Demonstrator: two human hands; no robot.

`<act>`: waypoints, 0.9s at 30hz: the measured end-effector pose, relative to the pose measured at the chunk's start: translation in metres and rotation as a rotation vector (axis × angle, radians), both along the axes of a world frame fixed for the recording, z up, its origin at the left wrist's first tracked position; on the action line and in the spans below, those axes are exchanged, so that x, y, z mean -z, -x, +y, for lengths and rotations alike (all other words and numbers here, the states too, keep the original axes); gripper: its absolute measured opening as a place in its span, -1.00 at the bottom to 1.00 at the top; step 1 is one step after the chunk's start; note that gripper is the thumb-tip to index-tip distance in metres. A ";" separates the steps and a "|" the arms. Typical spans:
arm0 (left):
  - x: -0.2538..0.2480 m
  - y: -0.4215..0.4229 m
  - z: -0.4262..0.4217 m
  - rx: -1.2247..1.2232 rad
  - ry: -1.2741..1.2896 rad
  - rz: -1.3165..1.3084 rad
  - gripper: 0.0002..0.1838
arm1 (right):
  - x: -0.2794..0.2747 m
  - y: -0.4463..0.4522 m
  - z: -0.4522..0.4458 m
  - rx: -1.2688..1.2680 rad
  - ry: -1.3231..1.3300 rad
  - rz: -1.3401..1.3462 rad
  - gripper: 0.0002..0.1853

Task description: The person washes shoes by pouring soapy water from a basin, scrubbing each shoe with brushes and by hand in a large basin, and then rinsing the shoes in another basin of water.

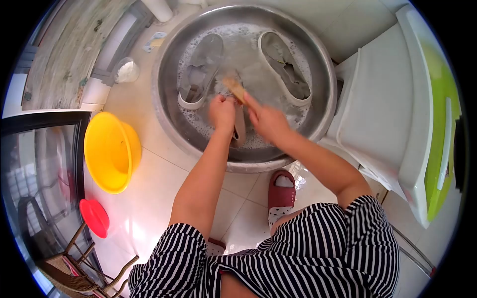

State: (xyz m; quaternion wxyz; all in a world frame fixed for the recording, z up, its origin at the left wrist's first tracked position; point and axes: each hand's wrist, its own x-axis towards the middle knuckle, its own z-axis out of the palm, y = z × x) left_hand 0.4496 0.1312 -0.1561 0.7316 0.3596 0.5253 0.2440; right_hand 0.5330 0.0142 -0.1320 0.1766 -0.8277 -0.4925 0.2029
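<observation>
In a large round metal basin (323, 74) of soapy water, my right hand (271, 123) is closed around a wooden scrub brush (235, 90). The brush head is blurred and lies against a shoe (239, 130) gripped in my left hand (222, 113). Most of that shoe is hidden by my hands and the motion. Beyond it to the left, a grey shoe (212, 47) lies in the suds. Another grey shoe (266, 47) with a pale sole edge rests at the right side of the basin.
On the tiled floor at left stand a yellow basin (113, 153), a small red basin (94, 218) and a clear cup of white powder (126, 70). A wicker chair (69, 275) is at lower left. A white appliance with a green panel (442, 124) stands close on the right.
</observation>
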 end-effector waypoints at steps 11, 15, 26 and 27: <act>0.016 -0.005 -0.005 0.274 -0.427 0.219 -0.71 | 0.006 -0.033 0.027 0.183 -0.068 0.042 -0.49; 0.019 -0.005 0.004 0.241 -0.388 0.221 -0.72 | 0.009 -0.015 0.017 0.202 -0.066 0.052 -0.49; 0.049 -0.005 0.023 0.267 -0.102 0.036 -0.63 | 0.059 -0.027 0.060 0.211 0.100 0.068 -0.47; 0.032 -0.003 0.018 0.119 0.078 -0.023 -0.54 | 0.064 -0.025 0.063 0.238 0.142 0.013 -0.45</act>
